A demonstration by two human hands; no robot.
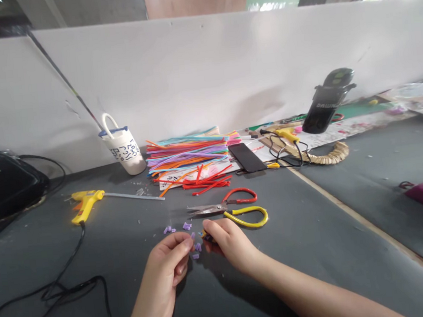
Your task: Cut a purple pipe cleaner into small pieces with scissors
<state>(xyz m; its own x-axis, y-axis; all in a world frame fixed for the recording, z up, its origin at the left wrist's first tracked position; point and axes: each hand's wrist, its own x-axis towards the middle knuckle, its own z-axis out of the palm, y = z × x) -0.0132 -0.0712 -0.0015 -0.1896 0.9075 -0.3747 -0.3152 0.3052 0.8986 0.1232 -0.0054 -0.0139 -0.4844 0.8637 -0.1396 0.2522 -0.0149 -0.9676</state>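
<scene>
My left hand [169,262] is closed, thumb and forefinger pinching a small purple pipe-cleaner piece [193,235]. Just to its right, my right hand [227,241] is wrapped round a small yellow and dark lighter [206,236]; a bluish spot shows at its end, close to the purple piece. Most of the lighter is hidden by my fingers. Several short purple pieces [187,226] lie on the grey table around my fingertips. Beyond my right hand rests a pair of scissors [211,209], with one red and one yellow handle, blades parted and pointing left.
Bundles of coloured pipe cleaners [188,153] lie at the back, beside a black phone [248,157]. A yellow glue gun [87,204] with a trailing cord is at left, near a white cup [126,151]. A dark bottle [324,105] stands at back right, before the white partition [188,71].
</scene>
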